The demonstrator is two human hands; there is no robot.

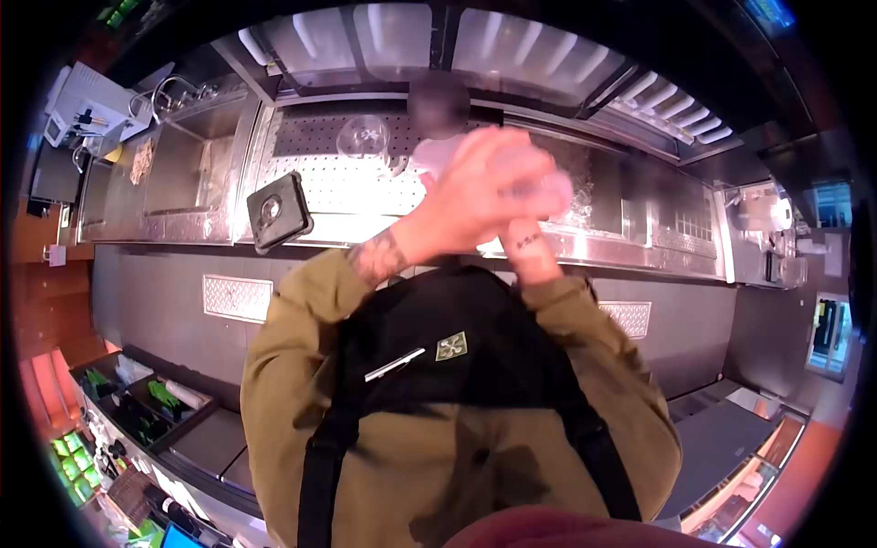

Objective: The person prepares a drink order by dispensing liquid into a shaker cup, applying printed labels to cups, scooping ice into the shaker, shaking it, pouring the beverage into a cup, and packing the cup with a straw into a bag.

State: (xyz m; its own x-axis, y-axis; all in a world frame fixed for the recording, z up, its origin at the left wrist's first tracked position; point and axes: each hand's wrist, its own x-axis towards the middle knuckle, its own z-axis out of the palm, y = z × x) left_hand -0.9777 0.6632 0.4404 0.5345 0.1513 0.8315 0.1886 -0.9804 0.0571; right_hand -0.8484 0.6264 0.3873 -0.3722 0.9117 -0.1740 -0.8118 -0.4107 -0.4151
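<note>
- I have my bare left hand [464, 196] and bare right hand [514, 228] pressed together above the perforated silver metal drainboard [320, 190]; motion blur hides whatever lies between them.
- Beyond my left hand I see a clear round glass vessel [363, 139] on the drainboard.
- Nearer me, a flat black rectangular object [290, 217] with a round centre sits at the edge.
- Farther left, I see a rectangular stainless-steel sink [208, 173].

One head-worn fisheye view looked forward and steeply down over the wearer's black apron [493, 370], hands [493, 192] close at centre, steel counter [630, 251] just beyond, frame corners black.
</note>
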